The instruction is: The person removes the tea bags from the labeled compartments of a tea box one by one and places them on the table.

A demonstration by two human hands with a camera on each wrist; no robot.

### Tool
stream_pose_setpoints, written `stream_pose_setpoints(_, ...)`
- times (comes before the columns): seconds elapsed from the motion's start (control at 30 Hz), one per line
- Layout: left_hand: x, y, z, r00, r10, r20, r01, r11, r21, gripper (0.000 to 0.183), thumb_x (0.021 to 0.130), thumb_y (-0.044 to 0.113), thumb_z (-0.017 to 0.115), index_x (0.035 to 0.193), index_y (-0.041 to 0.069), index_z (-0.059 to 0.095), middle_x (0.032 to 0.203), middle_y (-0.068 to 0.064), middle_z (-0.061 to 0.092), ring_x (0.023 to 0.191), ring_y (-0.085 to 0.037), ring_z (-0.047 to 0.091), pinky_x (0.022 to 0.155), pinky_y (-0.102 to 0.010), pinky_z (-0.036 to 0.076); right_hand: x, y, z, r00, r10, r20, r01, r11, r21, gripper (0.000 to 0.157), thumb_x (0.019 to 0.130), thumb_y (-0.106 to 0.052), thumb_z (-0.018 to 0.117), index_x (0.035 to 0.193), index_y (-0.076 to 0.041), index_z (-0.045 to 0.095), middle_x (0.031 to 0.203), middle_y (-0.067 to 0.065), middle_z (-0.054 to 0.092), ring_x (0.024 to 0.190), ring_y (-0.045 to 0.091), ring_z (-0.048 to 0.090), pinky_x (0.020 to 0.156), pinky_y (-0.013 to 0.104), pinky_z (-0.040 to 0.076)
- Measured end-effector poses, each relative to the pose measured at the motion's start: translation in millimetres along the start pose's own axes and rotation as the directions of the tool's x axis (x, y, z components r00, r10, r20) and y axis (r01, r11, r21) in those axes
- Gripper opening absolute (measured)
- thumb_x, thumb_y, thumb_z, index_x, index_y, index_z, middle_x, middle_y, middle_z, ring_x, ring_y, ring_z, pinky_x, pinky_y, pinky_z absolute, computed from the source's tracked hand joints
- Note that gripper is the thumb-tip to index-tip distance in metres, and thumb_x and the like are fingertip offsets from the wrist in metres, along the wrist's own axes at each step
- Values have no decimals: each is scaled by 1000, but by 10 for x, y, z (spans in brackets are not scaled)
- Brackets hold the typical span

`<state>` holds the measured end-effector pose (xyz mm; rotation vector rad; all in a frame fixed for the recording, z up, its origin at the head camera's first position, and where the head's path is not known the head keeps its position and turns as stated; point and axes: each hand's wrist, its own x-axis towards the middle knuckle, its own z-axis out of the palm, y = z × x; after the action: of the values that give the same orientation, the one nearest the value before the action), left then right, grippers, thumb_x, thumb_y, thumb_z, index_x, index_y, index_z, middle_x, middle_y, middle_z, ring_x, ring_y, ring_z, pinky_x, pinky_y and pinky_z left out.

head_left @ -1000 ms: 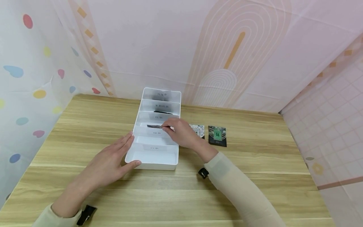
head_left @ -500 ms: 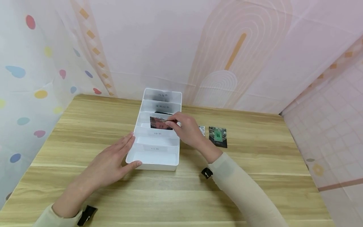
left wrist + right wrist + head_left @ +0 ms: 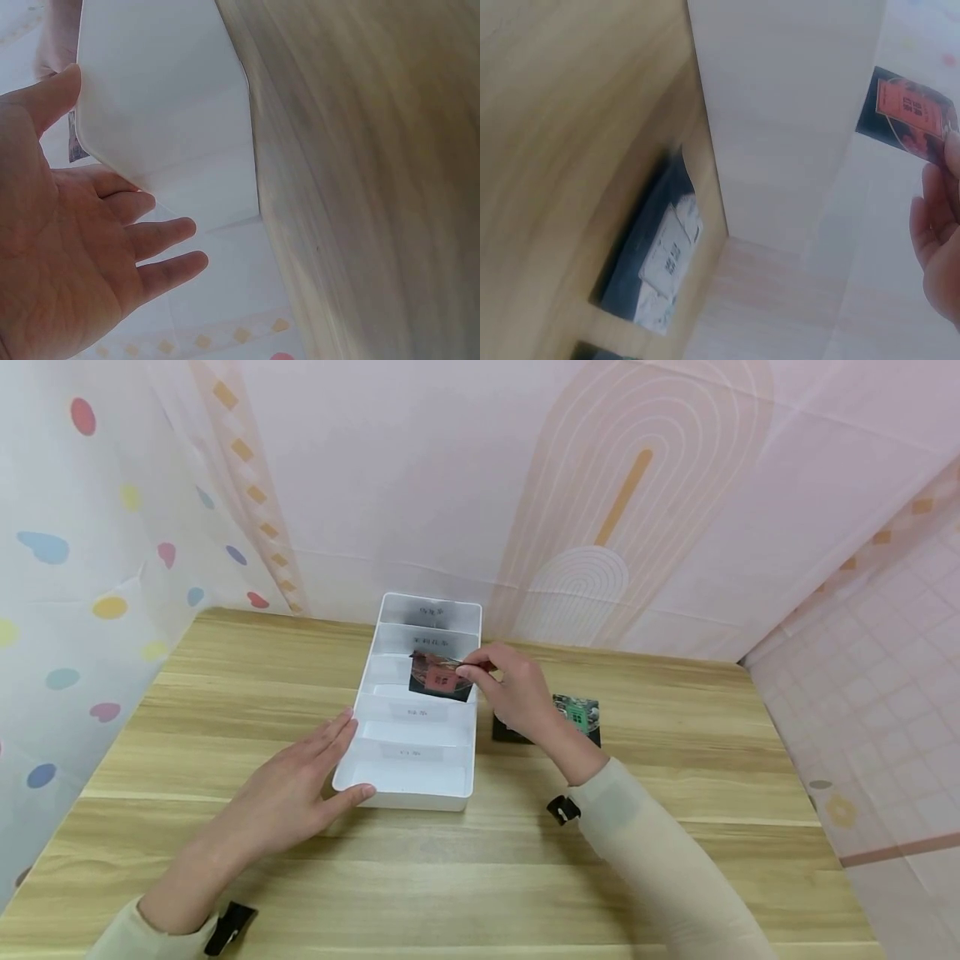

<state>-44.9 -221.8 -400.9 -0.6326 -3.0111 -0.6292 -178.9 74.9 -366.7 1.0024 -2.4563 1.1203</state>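
My right hand [image 3: 521,693] pinches a dark tea sachet with a red label [image 3: 438,677] by its edge, between thumb and fingers. The sachet is tilted over the middle of a white divided box [image 3: 408,775], near its right wall. In the right wrist view, the red label of the held sachet [image 3: 909,106] faces the camera above the box's side wall. My left hand [image 3: 288,793] rests against the box's near left corner, with fingers along the left side and thumb at the front rim. Its fingers are extended in the left wrist view.
Right of the box lie a sachet with a green label [image 3: 579,715] and one with a white label [image 3: 666,255], partly hidden under my right hand in the head view. Several box compartments carry printed labels. A patterned curtain [image 3: 420,485] stands behind the wooden table [image 3: 712,760].
The red sachet, seen nearly edge-on in the box a second ago, has come up, turned its face toward the camera and shifted right with my right hand. My left hand has stayed put.
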Motion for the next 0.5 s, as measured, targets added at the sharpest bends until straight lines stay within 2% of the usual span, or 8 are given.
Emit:
stream_pose_setpoints(0.27,3,2,2,1000,-4,-2,4,1000,-8,91,100,55,66,160,-6,34,168,-22,29,149,-45,38,115,-63,37,2,17,-110,1000,14,-16,-13,1000,14,8,99,-6,72,102,0,75,96,11,74,87,23,69,74,32,58)
stream_pose_setpoints(0.5,18,8,5,1000,-12,12,12,1000,-9,91,101,56,64,160,-7,33,169,-21,28,150,-44,36,117,-62,35,-46,88,-193,998,38,-51,-37,999,11,12,103,-6,67,107,2,74,98,12,72,78,21,59,67,32,49)
